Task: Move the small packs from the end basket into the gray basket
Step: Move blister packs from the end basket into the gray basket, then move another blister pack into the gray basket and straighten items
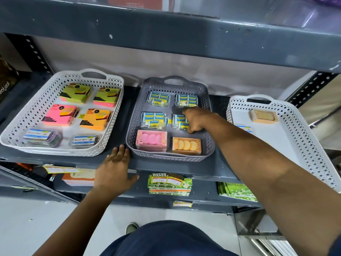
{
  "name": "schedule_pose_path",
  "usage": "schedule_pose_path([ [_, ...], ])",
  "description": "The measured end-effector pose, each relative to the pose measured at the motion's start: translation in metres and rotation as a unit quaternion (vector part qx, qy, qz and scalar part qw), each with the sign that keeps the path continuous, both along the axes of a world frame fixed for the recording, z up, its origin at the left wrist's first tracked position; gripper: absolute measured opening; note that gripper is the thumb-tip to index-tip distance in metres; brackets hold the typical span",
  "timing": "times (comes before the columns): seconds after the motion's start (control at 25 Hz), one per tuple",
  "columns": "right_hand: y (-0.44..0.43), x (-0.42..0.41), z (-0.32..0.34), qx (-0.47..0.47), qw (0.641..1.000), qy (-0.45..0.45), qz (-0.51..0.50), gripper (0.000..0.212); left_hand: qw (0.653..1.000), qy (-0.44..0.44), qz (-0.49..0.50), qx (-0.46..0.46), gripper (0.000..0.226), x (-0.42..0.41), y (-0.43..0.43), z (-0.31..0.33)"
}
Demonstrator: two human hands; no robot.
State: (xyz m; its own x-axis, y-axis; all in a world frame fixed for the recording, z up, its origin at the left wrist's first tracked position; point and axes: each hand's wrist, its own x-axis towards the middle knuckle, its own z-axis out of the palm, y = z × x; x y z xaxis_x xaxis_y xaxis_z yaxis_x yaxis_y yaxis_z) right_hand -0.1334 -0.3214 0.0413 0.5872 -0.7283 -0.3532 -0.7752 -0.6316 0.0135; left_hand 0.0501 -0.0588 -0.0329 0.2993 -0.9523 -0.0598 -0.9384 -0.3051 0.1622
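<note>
The gray basket [207,93] stands mid-shelf and holds several clear packs of blue-and-yellow erasers plus a pink box [151,139] and an orange box [186,145]. My right hand [195,120] reaches into the basket, fingers curled on the eraser pack [178,120] at middle right. My left hand [115,168] lies flat on the shelf edge by the basket's front-left corner, fingers apart, holding nothing. The white end basket [302,126] on the right holds a tan pack [263,116] and a small blue-labelled pack [244,128], partly hidden behind my forearm.
A white basket [22,126] on the left carries sticky-note pads and small clip boxes. An upper shelf [166,34] overhangs close above. Below the shelf edge [184,169] lie green label packs [168,183] and other stock.
</note>
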Motion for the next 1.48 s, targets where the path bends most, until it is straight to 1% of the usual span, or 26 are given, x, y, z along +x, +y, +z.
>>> schedule_pose_path([
  [0.12,-0.002,0.0,0.002,0.005,1.0,-0.014,-0.009,0.056,1.0,-0.001,0.001,-0.004,0.096,0.0,0.001,0.001],
  [0.24,-0.003,0.0,0.004,0.011,1.0,-0.018,-0.014,0.052,1.0,-0.001,0.001,-0.004,0.097,-0.001,0.001,0.001],
  [0.52,-0.006,-0.004,0.008,0.008,1.0,-0.013,-0.023,0.062,1.0,-0.006,0.004,-0.005,0.097,-0.002,0.0,0.001],
  [0.64,-0.005,-0.004,0.009,0.024,1.0,-0.005,-0.014,0.082,1.0,-0.006,0.002,-0.005,0.096,-0.001,0.001,0.001],
  [0.72,-0.006,-0.009,0.019,0.037,0.998,-0.045,-0.016,0.092,1.0,-0.012,-0.002,-0.004,0.095,0.0,0.001,0.0],
  [0.76,-0.008,-0.014,0.027,0.031,0.996,-0.08,-0.017,0.092,1.0,-0.013,-0.003,-0.004,0.094,0.0,0.001,0.0],
  [0.84,-0.016,-0.032,0.044,-0.004,0.985,-0.167,-0.037,0.088,1.0,-0.013,-0.006,-0.003,0.094,0.001,0.001,0.0],
  [0.96,-0.034,-0.079,0.062,-0.047,0.95,-0.287,-0.115,0.081,1.0,-0.008,-0.005,-0.001,0.093,0.001,0.0,0.0],
  [1.04,-0.044,-0.12,0.061,-0.064,0.933,-0.312,-0.169,0.073,1.0,-0.006,-0.005,0.0,0.094,0.001,0.0,0.0],
  [1.12,-0.05,-0.16,0.054,-0.06,0.93,-0.288,-0.22,0.066,1.0,-0.006,-0.007,0.001,0.094,0.001,0.0,-0.001],
  [1.2,-0.05,-0.191,0.041,-0.033,0.937,-0.248,-0.244,0.066,1.0,-0.004,-0.009,-0.001,0.093,0.001,0.001,-0.001],
  [1.36,-0.043,-0.222,0.012,0.022,0.964,-0.114,-0.241,0.085,1.0,-0.005,-0.018,-0.003,0.094,0.003,0.002,-0.002],
  [1.4,-0.041,-0.224,0.006,0.034,0.967,-0.093,-0.237,0.09,1.0,-0.004,-0.019,-0.003,0.095,0.003,0.002,-0.001],
  [1.48,-0.038,-0.223,-0.004,0.041,0.969,-0.081,-0.228,0.093,1.0,-0.003,-0.019,-0.001,0.096,0.003,0.003,-0.001],
])
